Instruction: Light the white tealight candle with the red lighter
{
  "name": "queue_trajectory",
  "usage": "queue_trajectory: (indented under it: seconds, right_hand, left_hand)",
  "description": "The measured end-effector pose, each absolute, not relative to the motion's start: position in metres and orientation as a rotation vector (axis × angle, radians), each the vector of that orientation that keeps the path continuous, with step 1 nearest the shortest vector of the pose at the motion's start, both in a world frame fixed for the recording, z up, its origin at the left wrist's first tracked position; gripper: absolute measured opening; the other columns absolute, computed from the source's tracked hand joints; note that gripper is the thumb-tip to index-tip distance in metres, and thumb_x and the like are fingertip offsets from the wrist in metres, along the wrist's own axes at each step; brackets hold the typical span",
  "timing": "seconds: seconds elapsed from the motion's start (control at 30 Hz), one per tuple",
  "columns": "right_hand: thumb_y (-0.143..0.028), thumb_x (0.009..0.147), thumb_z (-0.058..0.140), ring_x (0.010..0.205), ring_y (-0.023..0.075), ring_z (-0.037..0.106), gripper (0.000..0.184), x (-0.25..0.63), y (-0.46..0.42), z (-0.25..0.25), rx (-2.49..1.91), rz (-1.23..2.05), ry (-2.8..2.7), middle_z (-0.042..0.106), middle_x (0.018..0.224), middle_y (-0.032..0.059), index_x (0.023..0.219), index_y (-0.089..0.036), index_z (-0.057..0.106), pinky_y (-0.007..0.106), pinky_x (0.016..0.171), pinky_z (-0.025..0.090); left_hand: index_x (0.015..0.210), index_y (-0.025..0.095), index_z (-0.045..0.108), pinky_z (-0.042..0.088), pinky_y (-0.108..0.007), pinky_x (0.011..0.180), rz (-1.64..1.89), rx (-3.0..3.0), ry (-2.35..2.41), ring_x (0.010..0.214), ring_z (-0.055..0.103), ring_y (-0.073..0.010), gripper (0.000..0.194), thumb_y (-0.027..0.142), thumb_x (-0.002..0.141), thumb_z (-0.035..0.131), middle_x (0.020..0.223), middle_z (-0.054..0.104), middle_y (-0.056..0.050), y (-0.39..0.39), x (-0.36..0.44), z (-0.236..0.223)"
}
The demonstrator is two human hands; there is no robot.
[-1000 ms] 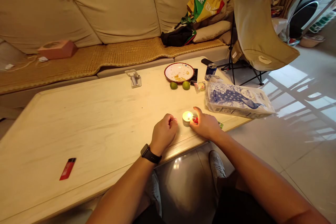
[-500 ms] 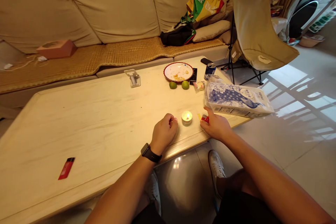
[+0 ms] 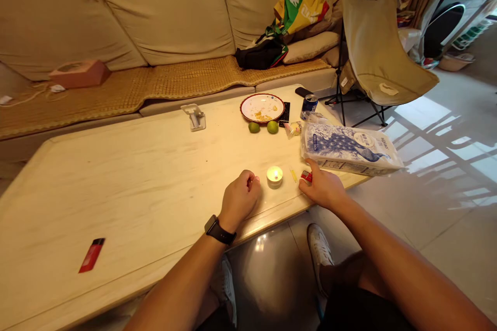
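Observation:
A small lit tealight candle (image 3: 274,176) burns near the front edge of the pale wooden table (image 3: 128,176). My left hand (image 3: 239,199), with a black watch on its wrist, rests curled in a loose fist just left of the candle, nothing visible in it. My right hand (image 3: 323,186) lies on the table to the candle's right, fingers closed on a red lighter (image 3: 306,176). A thin yellow sliver (image 3: 293,174) lies between candle and lighter.
A blue-and-white plastic package (image 3: 349,149) lies right of my right hand. Further back are a plate (image 3: 263,108), two limes (image 3: 263,127), a can (image 3: 309,105) and a phone stand (image 3: 193,116). A second red lighter (image 3: 91,256) lies front left. Sofa behind, folding chair (image 3: 378,46) right.
My right hand has drawn the red lighter away from the candle to the right. The candle now burns alone. My left hand has stayed put.

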State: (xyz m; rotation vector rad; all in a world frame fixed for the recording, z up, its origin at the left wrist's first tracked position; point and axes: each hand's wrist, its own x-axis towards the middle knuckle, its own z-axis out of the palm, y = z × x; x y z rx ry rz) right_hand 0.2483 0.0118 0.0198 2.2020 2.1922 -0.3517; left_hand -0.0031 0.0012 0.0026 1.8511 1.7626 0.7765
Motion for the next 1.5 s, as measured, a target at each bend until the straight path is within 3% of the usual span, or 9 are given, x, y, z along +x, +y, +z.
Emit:
queue_trajectory:
  seconds: [0.6,0.9,1.5]
  right_hand:
    - [-0.06,0.093,0.043,0.097,0.0314,0.069,0.066,0.223,0.013,0.022,2.147,-0.383,2.324,0.074,0.102,0.0122,0.146,-0.02,0.039,0.036,0.078,0.043]
    - [-0.051,0.093,0.042,0.097,0.0331,0.068,0.075,0.196,0.018,0.03,2.056,-0.411,2.288,0.073,0.104,0.0149,0.156,-0.014,0.024,0.038,0.082,0.044]
    - [-0.052,0.09,0.049,0.093,0.0303,0.069,0.077,0.202,0.019,0.025,2.116,-0.425,2.334,0.074,0.101,0.012,0.154,-0.016,0.026,0.034,0.077,0.043]
  left_hand:
    - [0.084,0.024,0.052,0.033,-0.029,0.06,0.784,1.875,1.751,0.062,0.055,-0.0182,0.02,0.04,0.094,0.045,0.067,0.059,0.001,0.0,-0.002,0.002]
    - [0.084,0.024,0.052,0.032,-0.029,0.059,0.816,1.859,1.747,0.062,0.054,-0.0167,0.019,0.04,0.094,0.047,0.067,0.058,0.002,0.0,-0.005,0.003]
    - [0.085,0.023,0.054,0.032,-0.029,0.058,0.819,1.849,1.75,0.061,0.053,-0.0154,0.02,0.04,0.094,0.047,0.065,0.058,0.003,0.0,-0.006,0.003]
